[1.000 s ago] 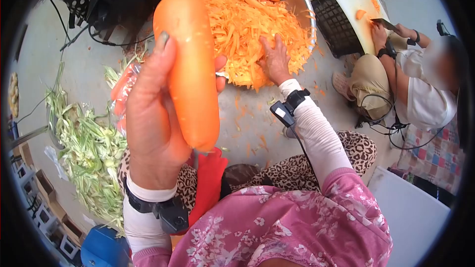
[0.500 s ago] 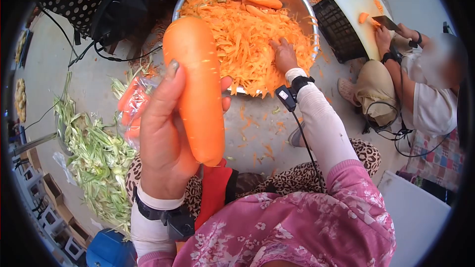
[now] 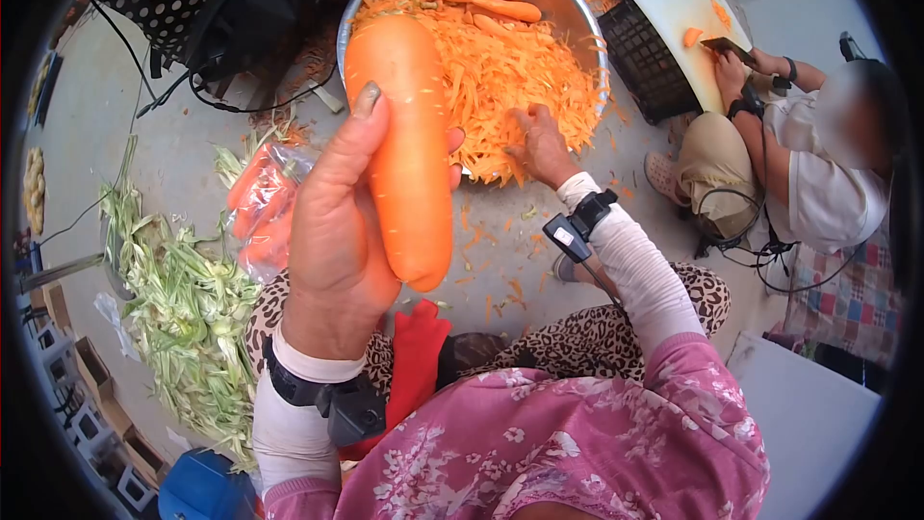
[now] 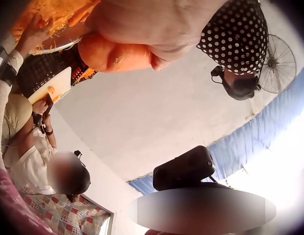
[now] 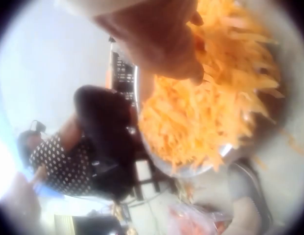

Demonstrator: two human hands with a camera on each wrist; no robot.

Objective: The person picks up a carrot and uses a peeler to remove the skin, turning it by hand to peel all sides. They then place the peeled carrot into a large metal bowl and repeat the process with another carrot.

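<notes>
My left hand [image 3: 332, 221] grips a large whole carrot [image 3: 409, 159], thumb on its near side and fingertips showing at its far side. The carrot stands nearly upright in the head view, overlapping the left part of a metal bowl [image 3: 603, 63]. Grated carrot [image 3: 520, 77] fills much of the bowl. My right hand [image 3: 544, 146] is at the bowl's near edge, its bent, spread fingers touching the shreds. In the right wrist view, the hand [image 5: 152, 41] hangs over the orange heap [image 5: 186, 127], with no whole carrot in it. The left wrist view shows the left hand [image 4: 147, 22] around the carrot [image 4: 95, 51].
Slim carrots [image 3: 505, 10] lie at the bowl's far side. Bagged carrots [image 3: 265, 207] and green husks [image 3: 192, 327] lie on the left. At the right, a person [image 3: 828, 154] holds a knife [image 3: 729, 46] over a white board [image 3: 674, 10]. A black crate [image 3: 647, 58] stands beside the bowl.
The left hand and carrot have shifted right in the head view. My right hand has moved over the shreds and is back at the bowl's near edge, its fingers more bent.
</notes>
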